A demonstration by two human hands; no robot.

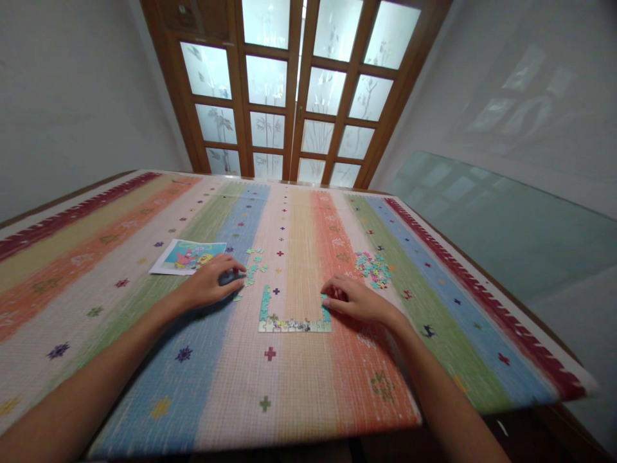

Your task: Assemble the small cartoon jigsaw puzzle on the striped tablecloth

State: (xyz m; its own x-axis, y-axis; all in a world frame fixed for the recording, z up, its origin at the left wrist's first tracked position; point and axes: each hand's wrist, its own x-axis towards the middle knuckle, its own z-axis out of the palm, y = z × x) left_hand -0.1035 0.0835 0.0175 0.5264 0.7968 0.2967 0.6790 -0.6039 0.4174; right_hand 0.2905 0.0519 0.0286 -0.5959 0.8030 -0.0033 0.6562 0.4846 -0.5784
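- Currently, the step in hand looks like building the jigsaw border (289, 326), which lies on the striped tablecloth (231, 386) between the two hands as a U: bottom row joined, both sides begun, top open.
- The right hand (355, 299) has its fingers curled in at the upper end of the border's right side; whether they pinch a piece, I cannot tell.
- The left hand (212, 278) has thumb and fingers parted, with no piece visible between them, beside the loose teal jigsaw pieces (249, 281).
- Beyond the right hand sits a mixed pile of pieces (378, 270); the cartoon reference picture (180, 257) lies behind the left.
- My judgement: the next move calls for matching tab to socket, pressing lightly so the side column keeps straight.
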